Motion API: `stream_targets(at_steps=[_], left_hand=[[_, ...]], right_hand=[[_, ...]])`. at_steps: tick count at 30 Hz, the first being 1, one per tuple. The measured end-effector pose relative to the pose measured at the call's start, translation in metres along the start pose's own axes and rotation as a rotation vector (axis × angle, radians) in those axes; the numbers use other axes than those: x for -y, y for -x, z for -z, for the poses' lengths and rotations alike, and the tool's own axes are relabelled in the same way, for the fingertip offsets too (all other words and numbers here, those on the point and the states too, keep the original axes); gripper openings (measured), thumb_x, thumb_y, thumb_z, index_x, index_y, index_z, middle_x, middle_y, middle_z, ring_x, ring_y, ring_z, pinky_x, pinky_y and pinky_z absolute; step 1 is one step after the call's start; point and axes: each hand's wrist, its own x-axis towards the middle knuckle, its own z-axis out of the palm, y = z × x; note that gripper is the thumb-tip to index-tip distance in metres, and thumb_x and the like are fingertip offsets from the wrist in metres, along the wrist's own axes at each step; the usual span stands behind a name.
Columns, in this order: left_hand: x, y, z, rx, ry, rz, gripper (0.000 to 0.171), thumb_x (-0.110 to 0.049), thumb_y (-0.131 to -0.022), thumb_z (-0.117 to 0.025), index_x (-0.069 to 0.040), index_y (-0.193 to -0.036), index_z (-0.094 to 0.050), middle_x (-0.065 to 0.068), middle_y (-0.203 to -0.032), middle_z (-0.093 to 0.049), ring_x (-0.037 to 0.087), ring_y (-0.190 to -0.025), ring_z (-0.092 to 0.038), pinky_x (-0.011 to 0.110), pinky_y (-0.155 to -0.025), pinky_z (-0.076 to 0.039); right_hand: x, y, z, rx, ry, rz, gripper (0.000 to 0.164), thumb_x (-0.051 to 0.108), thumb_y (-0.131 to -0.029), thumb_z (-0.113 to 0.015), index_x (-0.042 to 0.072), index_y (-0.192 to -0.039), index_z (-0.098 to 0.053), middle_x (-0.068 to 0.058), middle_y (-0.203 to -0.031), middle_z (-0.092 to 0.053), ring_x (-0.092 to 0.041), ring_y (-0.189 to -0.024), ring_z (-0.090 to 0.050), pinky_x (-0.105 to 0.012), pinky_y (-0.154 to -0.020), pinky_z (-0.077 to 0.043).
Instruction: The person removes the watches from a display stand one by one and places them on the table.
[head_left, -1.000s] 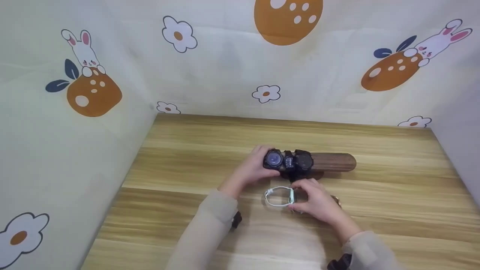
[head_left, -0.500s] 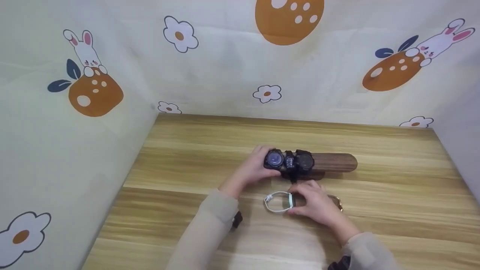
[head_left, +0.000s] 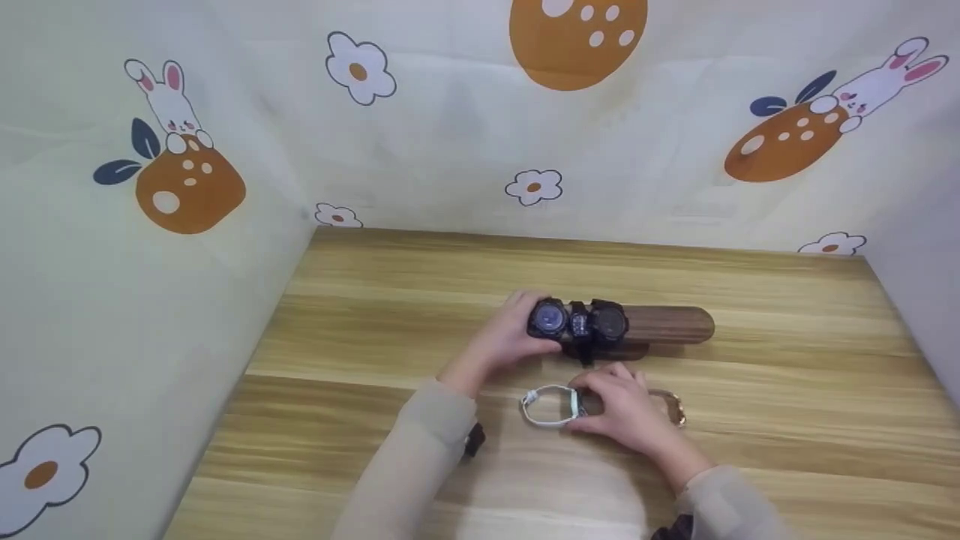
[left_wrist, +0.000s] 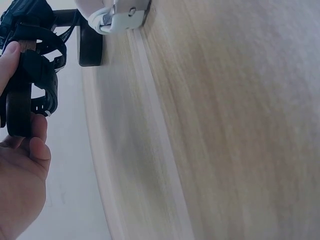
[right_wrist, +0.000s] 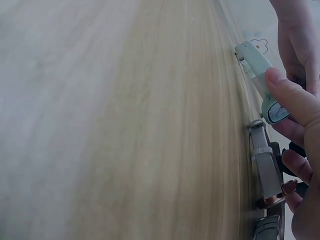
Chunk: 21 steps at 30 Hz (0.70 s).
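My left hand (head_left: 512, 330) grips the left end of a dark wooden watch stand (head_left: 669, 325), its thumb along the near side. Three black watches sit side by side on the bar: a round one (head_left: 550, 318) right at my fingers, a small square one (head_left: 580, 324), and another round one (head_left: 609, 322). Just in front of the stand, my right hand (head_left: 622, 409) pinches a pale mint watch (head_left: 575, 403) by its case between thumb and fingers. Its strap is buckled into a loop pointing left. In the right wrist view the mint watch (right_wrist: 257, 67) shows its dial under my thumb.
Partly behind my right hand lies a gold-toned watch (head_left: 679, 412) on the wooden table (head_left: 360, 315). Lower in the right wrist view, a watch with a grey strap (right_wrist: 266, 167) lies beside another dark band (right_wrist: 267, 229). Printed cloth walls (head_left: 450, 135) enclose the table.
My right hand has shifted slightly left and toward me with the mint watch, showing more of the gold-toned watch behind it. My left hand stays on the stand.
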Motion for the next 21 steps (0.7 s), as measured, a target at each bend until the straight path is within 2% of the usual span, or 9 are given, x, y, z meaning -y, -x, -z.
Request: stream_targets(at_steps=[13, 21], left_hand=[[0.0011, -0.0004, -0.0011, 0.001, 0.020, 0.000, 0.080, -0.030, -0.071, -0.080, -0.005, -0.136, -0.041, 0.011, -0.129, -0.046, 0.022, -0.114, -0.050, 0.035, -0.099, -0.041], [0.0002, 0.0001, -0.0003, 0.004, 0.023, 0.004, 0.080, -0.031, -0.072, -0.080, -0.005, -0.137, -0.041, 0.010, -0.131, -0.045, 0.022, -0.115, -0.049, 0.035, -0.100, -0.041]], right_hand=[[-0.0010, 0.0021, -0.0030, 0.030, -0.020, -0.022, 0.052, 0.048, -0.062, -0.081, 0.021, -0.103, -0.067, 0.014, -0.099, -0.064, -0.010, -0.093, -0.044, -0.039, -0.088, -0.026], [-0.0022, 0.0028, 0.0002, 0.039, -0.015, -0.043, 0.057, 0.051, -0.062, -0.080, 0.020, -0.108, -0.066, 0.010, -0.104, -0.065, -0.014, -0.097, -0.046, -0.042, -0.091, -0.028]])
